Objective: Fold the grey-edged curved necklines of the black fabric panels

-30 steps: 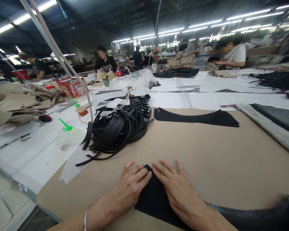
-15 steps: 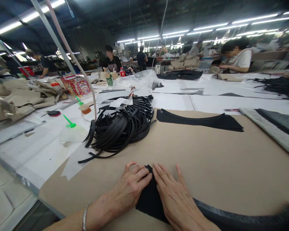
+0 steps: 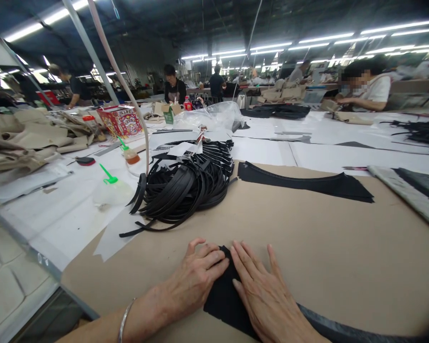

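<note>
A black fabric piece [image 3: 226,301] lies on the brown sheet [image 3: 343,257] right in front of me. The fingers of my left hand [image 3: 197,270] are curled and pinched at its far left edge; a silver bangle rings that wrist. Flat on the same piece rests my right hand [image 3: 266,288], fingers stretched out and thumb tucked alongside, covering its right part. From under the right wrist a dark, curved band with a greyish edge [image 3: 338,327] runs off to the right; where it joins the piece is hidden. Farther away lies a stack of similar curved black pieces [image 3: 303,183].
Left of centre sits a heap of black strips [image 3: 178,190]. Near it stand two green-tipped glue bottles [image 3: 110,190]. A red patterned box [image 3: 123,121] and beige pieces [image 3: 32,131] occupy the left. A grey slab [image 3: 407,197] lies at right. Several people work farther back.
The view has shifted a little, so the background sits farther right. My hands keep nearly the same place on the black piece, the right fingers slightly more spread.
</note>
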`<state>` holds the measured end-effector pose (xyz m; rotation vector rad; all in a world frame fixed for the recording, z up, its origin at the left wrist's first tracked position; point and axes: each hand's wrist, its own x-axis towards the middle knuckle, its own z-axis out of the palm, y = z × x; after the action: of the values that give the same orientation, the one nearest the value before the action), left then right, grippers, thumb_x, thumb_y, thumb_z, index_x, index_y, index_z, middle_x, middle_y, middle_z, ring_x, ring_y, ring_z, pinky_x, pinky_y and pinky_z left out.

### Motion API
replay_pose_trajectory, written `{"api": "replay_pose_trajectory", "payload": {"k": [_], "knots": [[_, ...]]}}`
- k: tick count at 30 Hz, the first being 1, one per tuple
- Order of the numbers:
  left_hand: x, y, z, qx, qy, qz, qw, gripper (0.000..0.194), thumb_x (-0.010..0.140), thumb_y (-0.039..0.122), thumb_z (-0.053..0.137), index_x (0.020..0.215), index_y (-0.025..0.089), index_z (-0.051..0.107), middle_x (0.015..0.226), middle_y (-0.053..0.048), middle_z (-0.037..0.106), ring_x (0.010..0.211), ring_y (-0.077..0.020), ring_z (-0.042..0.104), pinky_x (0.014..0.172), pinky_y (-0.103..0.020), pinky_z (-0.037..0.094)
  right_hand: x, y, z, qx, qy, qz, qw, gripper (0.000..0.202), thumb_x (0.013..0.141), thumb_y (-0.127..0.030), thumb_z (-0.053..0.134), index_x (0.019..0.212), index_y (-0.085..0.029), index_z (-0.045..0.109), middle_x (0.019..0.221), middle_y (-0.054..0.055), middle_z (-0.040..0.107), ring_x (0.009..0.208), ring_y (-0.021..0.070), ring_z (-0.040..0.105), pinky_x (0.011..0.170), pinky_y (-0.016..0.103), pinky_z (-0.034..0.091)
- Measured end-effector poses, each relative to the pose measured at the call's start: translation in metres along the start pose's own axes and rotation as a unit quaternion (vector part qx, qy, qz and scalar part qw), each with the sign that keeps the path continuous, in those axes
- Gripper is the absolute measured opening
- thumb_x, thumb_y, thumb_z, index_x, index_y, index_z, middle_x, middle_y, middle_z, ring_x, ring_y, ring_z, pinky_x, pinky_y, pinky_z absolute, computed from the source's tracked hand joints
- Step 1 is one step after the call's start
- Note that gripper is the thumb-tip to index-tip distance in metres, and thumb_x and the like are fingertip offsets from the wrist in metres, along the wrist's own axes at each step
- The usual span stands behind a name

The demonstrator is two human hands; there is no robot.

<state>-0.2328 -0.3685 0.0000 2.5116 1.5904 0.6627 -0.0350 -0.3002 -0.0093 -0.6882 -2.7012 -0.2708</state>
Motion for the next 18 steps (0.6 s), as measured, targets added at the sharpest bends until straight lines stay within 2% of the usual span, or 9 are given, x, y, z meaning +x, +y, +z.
{"api": "replay_pose_trajectory", "payload": {"k": [6,12,18], "knots": [[0.0006,0.0016,-0.0018,0.009,0.003,0.005,1.000,0.031,0.095,0.011,0.042,0.124,0.020,0.051,0.115,-0.007,0.056,0.114,-0.0204,0.046,0.107,-0.043,0.021,0.0033,0.0002,-0.0103,-0.015,0.011,-0.033,0.999,0.052,0.086,-0.029,0.048,0.133,-0.008,0.048,0.140,0.011,0.045,0.125,0.0258,0.045,0.111,0.050,-0.017],[-0.0021,0.0012,-0.0006,0.015,-0.001,0.001,1.000,0.034,0.094,0.011,0.042,0.126,0.020,0.049,0.117,-0.009,0.056,0.115,-0.0209,0.045,0.108,-0.044,0.021,0.0056,0.0007,-0.0089,-0.027,0.020,-0.044,0.998,0.053,0.085,-0.028,0.048,0.134,-0.009,0.048,0.140,0.010,0.046,0.125,0.0268,0.043,0.111,0.054,-0.013],[-0.0021,0.0007,0.0002,0.002,0.006,0.002,1.000,0.033,0.094,0.012,0.044,0.126,0.020,0.049,0.118,-0.007,0.056,0.116,-0.0198,0.044,0.109,-0.042,0.019,0.0071,0.0013,-0.0066,-0.038,0.050,-0.049,0.997,0.051,0.089,-0.033,0.046,0.133,-0.009,0.048,0.140,0.009,0.047,0.128,0.0259,0.039,0.113,0.052,-0.007]]}}
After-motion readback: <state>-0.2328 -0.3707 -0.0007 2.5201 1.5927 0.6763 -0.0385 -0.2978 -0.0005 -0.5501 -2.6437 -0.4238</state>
